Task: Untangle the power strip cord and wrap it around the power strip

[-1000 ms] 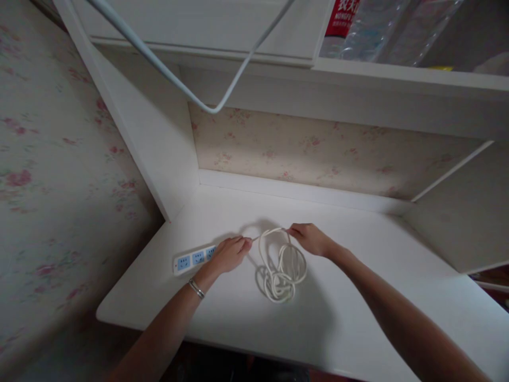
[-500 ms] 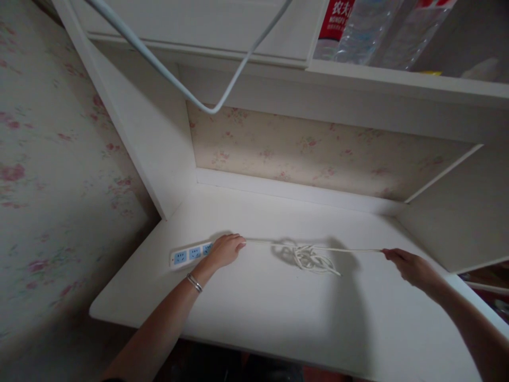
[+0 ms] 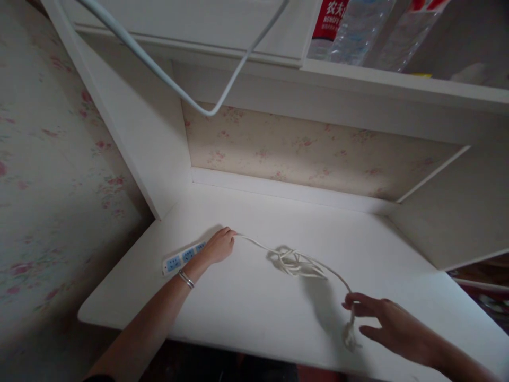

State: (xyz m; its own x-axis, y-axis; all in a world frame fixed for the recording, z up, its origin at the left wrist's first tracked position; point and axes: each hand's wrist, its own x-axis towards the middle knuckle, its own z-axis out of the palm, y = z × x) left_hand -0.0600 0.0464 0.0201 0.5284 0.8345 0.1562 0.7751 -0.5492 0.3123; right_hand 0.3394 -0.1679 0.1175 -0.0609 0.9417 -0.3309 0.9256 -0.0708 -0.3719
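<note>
A white power strip (image 3: pixel 181 257) with blue sockets lies on the white desk (image 3: pixel 246 302) at the left. My left hand (image 3: pixel 218 245) rests closed on its right end, where the white cord (image 3: pixel 296 262) leaves it. The cord runs right through a tangled bunch and down to my right hand (image 3: pixel 387 323), near the desk's front edge. That hand's fingers are curled around the cord, whose end hangs below them.
A white shelf (image 3: pixel 397 85) above the desk holds clear plastic bottles (image 3: pixel 358 26), one with a red label. A thick white cable (image 3: pixel 170 79) loops down from above. Floral wallpaper (image 3: pixel 51 175) covers the left wall and the desk's back.
My right hand pulled the coiled cord out to the right, then swung down toward the front edge. The coil collapsed into a small tangle. My left hand stayed on the power strip.
</note>
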